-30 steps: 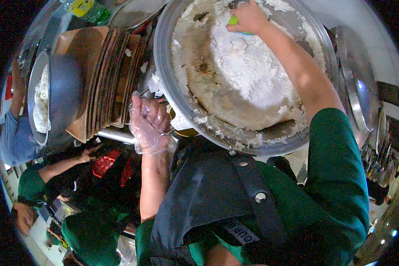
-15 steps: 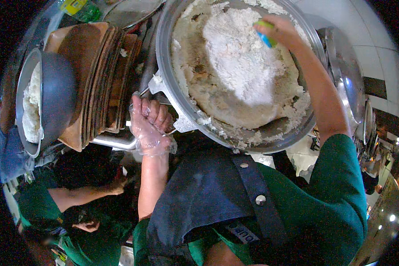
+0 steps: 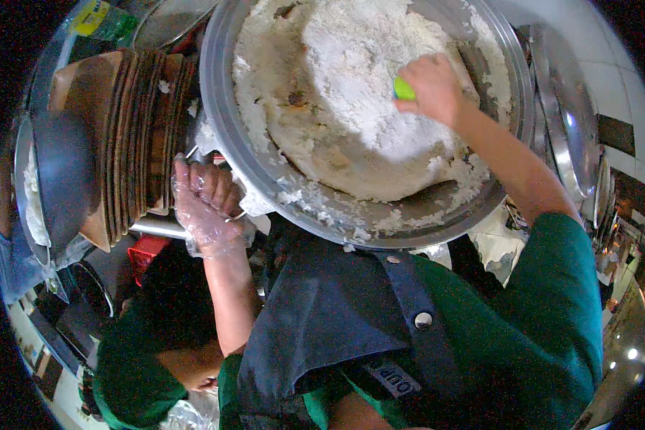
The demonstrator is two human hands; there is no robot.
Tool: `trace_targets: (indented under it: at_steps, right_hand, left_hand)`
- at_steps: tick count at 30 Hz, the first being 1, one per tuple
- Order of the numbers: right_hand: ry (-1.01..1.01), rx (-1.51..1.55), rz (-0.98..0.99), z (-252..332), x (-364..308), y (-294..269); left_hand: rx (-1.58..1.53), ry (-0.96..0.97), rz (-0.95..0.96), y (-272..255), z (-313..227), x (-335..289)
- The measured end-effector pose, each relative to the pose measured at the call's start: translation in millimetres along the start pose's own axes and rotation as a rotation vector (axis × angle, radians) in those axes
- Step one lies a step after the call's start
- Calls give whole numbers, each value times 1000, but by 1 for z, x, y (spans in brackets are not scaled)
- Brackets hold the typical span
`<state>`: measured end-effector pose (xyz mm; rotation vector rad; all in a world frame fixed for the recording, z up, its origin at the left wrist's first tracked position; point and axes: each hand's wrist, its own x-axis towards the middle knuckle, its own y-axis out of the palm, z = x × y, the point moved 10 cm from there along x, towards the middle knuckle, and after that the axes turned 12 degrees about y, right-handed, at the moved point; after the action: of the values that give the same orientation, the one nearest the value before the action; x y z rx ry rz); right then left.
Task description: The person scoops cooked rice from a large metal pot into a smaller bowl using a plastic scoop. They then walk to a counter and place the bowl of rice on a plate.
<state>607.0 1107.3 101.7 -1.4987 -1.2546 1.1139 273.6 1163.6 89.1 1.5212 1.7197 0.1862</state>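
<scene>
A large round metal pot (image 3: pixel 226 118) stands in front of me, with cooked white rice (image 3: pixel 380 93) heaped in its middle and a yellowish layer around it. My left hand (image 3: pixel 206 201), in a clear plastic glove, is closed round the metal handle (image 3: pixel 238 213) at the pot's left side. Over the rice, my bare right hand (image 3: pixel 431 87) grips a green-and-blue tool (image 3: pixel 403 89). Only a small green part shows past the fingers, so its kind cannot be made out. Loose rice grains stick to the pot's rim.
A stack of square wooden trays (image 3: pixel 132 136) stands left of the pot, beside a dark bowl (image 3: pixel 61 179) of rice. Behind them lies a green bottle (image 3: pixel 111 23). Metal lids (image 3: pixel 562 115) lean at the right. A co-worker in green (image 3: pixel 140 358) is close at my lower left.
My right hand has drawn nearer and slightly left over the rice with the green-and-blue tool. The pot and trays sit further left in view. The co-worker has shifted; my left hand keeps its hold.
</scene>
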Motion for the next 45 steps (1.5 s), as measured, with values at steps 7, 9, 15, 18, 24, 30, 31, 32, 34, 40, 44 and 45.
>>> trace_targets:
  at_steps: [7,9,15,18,24,30,31,32,34,40,44,45]
  right_hand:
    - [-73,215,-185,-3,49,-44]
    - [-148,167,-385,22,56,-53]
    - [-219,122,-118,48,-13,-11]
    - [-223,109,255,30,-46,13]
    - [186,134,254,-60,0,22]
    - [240,-242,-8,-79,30,-2]
    - [298,-268,71,-85,34,2]
    - [342,-273,204,-90,36,13]
    - [247,-276,111,-80,42,8]
    - [79,-134,-69,-65,-6,41]
    - [303,-66,155,-63,-40,57]
    - [350,-36,225,-55,-49,58]
  left_hand:
    - [96,79,8,6,-11,-4]
    - [38,56,99,15,-13,-4]
    - [120,105,-97,4,-16,-5]
    - [114,117,-178,0,-15,-7]
    - [56,37,-19,4,-8,-4]
    - [93,82,-76,-2,-10,-2]
    - [103,91,-137,-6,-10,-3]
    - [112,100,-198,-10,-11,-5]
    - [121,121,-140,-1,-14,-6]
    - [98,137,-58,9,-17,-9]
    - [90,145,-50,10,-17,-12]
    - [122,140,-45,11,-17,-12]
